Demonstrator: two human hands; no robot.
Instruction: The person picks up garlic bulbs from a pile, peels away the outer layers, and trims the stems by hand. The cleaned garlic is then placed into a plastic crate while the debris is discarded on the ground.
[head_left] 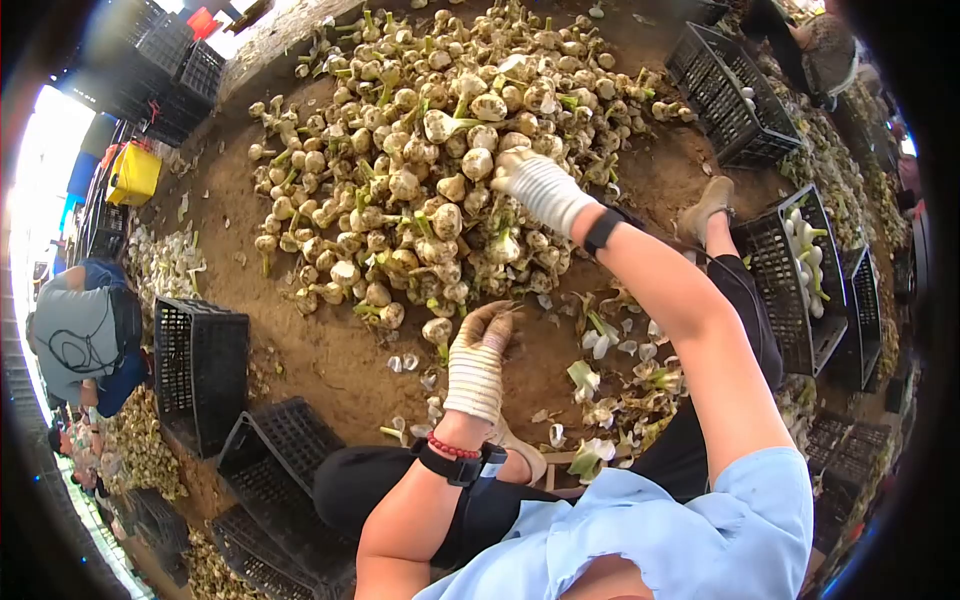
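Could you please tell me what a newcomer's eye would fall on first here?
The big heap of garlic bulbs on the dirt floor fills the upper middle. The gloved right hand reaches into it, and the gloved left hand hangs lower, by a loose bulb. Black crates stand around the heap.

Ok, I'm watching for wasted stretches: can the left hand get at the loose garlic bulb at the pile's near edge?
Probably yes: the left hand sits right beside that garlic bulb, with only bare dirt between them and nothing on top of it.
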